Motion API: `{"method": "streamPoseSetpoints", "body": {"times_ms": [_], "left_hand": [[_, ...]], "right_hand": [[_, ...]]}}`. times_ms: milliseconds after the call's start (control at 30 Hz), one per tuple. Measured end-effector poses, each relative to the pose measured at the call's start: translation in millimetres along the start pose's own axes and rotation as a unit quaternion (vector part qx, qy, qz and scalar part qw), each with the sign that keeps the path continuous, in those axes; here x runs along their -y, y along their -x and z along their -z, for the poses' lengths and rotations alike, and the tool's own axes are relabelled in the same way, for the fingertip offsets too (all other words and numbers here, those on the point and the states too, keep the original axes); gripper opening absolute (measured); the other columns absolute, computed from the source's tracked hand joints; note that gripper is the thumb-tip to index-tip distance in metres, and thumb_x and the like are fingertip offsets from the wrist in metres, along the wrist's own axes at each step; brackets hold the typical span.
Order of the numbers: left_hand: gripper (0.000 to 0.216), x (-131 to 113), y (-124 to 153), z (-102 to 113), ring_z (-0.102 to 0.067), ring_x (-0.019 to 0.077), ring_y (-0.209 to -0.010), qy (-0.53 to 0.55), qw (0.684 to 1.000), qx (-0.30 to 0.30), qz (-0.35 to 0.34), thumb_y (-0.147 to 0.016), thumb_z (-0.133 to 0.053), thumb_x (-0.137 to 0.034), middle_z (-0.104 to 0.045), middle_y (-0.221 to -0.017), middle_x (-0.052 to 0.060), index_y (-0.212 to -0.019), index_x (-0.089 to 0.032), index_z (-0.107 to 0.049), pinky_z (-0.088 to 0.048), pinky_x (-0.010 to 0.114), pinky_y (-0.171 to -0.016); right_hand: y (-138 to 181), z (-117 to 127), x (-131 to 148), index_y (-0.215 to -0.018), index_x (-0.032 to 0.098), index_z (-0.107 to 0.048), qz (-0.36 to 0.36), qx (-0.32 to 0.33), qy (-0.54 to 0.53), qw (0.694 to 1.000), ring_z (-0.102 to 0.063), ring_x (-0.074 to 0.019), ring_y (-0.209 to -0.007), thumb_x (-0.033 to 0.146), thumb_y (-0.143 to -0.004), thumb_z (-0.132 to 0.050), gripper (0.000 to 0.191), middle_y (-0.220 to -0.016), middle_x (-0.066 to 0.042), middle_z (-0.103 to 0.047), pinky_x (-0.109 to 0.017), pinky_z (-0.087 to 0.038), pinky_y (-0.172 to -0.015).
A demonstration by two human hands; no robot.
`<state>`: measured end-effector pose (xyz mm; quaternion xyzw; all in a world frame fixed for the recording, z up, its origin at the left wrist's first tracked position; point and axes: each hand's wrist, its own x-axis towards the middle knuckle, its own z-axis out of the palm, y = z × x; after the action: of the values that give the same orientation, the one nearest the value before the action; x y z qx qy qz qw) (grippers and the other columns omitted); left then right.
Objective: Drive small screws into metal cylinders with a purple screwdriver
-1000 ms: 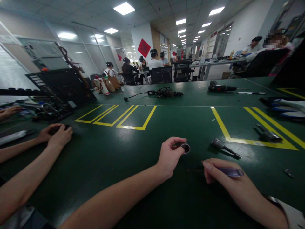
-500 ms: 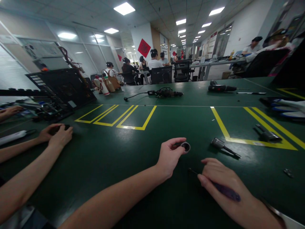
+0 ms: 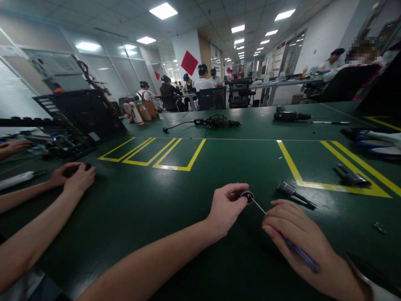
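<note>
1. Screwdriver [image 3: 300, 252] has swung up since the half-second-earlier frame: tip was low over the table [image 3: 175, 213], apart from the part; now at the part's open mouth. Left hand shifted slightly right.
2. Metal cup-shaped part [image 3: 251, 198]: held above the table, nearer the near edge than the far one, mouth toward the right hand. Tip depth inside: can't tell.
3. Left hand [image 3: 224, 210]: thumb and fingers pinching the part.
4. Right hand [image 3: 296, 225]: fingers closed around the screwdriver, bluish see-through handle sticking out below the palm, thin shaft angled up-left.
5. Stemmed metal piece [image 3: 287, 189] lies right of the part, just beside a near corner of the yellow tape outline [image 3: 291, 163].
6. Second stemmed piece [image 3: 357, 179] at that outline's other near corner; small metal bit [image 3: 379, 227] toward the table's right edge.
7. Table's far edge: cabled tool [image 3: 217, 122] about mid-span, power drill [image 3: 291, 115] right of it, thin rod [image 3: 330, 122] beside the drill.
8. Table's left side: co-worker's hands [image 3: 77, 179] around a dark object, details hidden.
</note>
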<state>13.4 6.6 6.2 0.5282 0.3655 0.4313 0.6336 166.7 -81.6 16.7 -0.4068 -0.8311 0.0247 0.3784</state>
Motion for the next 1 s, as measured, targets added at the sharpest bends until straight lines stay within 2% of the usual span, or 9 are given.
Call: {"method": "streamPoseSetpoints", "body": {"times_ms": [167,367,567,733,833,1000], "left_hand": [[0.028,1,1,1,-0.067,0.0174,-0.085,-0.019,1.0,0.016,-0.01,-0.068,-0.066,-0.01,-0.07,-0.093,0.008,-0.096,-0.014,-0.069,-0.053,0.034,-0.081],[0.025,4,0,2,-0.067,0.0181,-0.084,-0.028,0.999,0.009,-0.015,-0.071,-0.065,-0.012,-0.071,-0.092,0.008,-0.096,-0.015,-0.069,-0.054,0.035,-0.08],[0.024,2,0,1,-0.067,0.0176,-0.079,-0.028,0.999,0.005,-0.017,-0.07,-0.065,-0.011,-0.072,-0.088,0.008,-0.094,-0.014,-0.07,-0.055,0.032,-0.076],[0.019,4,-2,1,-0.067,0.0157,-0.074,-0.026,0.999,-0.016,-0.015,-0.068,-0.065,-0.009,-0.071,-0.086,0.007,-0.086,-0.013,-0.072,-0.055,0.03,-0.071],[0.02,4,-2,1,-0.066,0.0156,-0.075,-0.033,0.999,-0.013,-0.015,-0.067,-0.065,-0.008,-0.07,-0.089,0.007,-0.086,-0.013,-0.072,-0.055,0.029,-0.072],[0.022,3,-1,0,-0.066,0.0168,-0.078,-0.032,0.999,-0.014,-0.013,-0.065,-0.067,-0.008,-0.071,-0.089,0.008,-0.087,-0.014,-0.072,-0.054,0.029,-0.072]], "right_hand": [[0,-3,0,-0.096,0.018,-0.057,-0.007,0.002,0.022,1.0,-0.059,-0.0176,-0.08,0.01,-0.087,-0.049,0.015,-0.082,-0.003,-0.06,-0.043,-0.042,-0.092],[-1,-1,4,-0.089,0.019,-0.057,0.01,0.006,0.029,0.999,-0.059,-0.017,-0.074,0.011,-0.086,-0.05,0.011,-0.079,-0.003,-0.063,-0.044,-0.044,-0.089],[-2,-2,6,-0.094,0.02,-0.058,0.011,-0.006,0.045,0.999,-0.06,-0.0176,-0.074,0.011,-0.085,-0.05,0.015,-0.081,-0.003,-0.064,-0.045,-0.043,-0.089],[0,-6,6,-0.094,0.018,-0.059,-0.004,0.014,0.046,0.999,-0.06,-0.0169,-0.076,0.011,-0.087,-0.048,0.015,-0.081,-0.003,-0.063,-0.048,-0.038,-0.096],[-2,-7,7,-0.091,0.016,-0.06,0.009,0.014,0.075,0.997,-0.059,-0.0176,-0.075,0.01,-0.088,-0.047,0.014,-0.079,-0.004,-0.062,-0.051,-0.037,-0.096],[-6,-8,14,-0.079,0.015,-0.062,0.052,0.042,0.154,0.986,-0.059,-0.0191,-0.068,0.006,-0.088,-0.04,0.025,-0.07,-0.005,-0.063,-0.058,-0.037,-0.092]]}}
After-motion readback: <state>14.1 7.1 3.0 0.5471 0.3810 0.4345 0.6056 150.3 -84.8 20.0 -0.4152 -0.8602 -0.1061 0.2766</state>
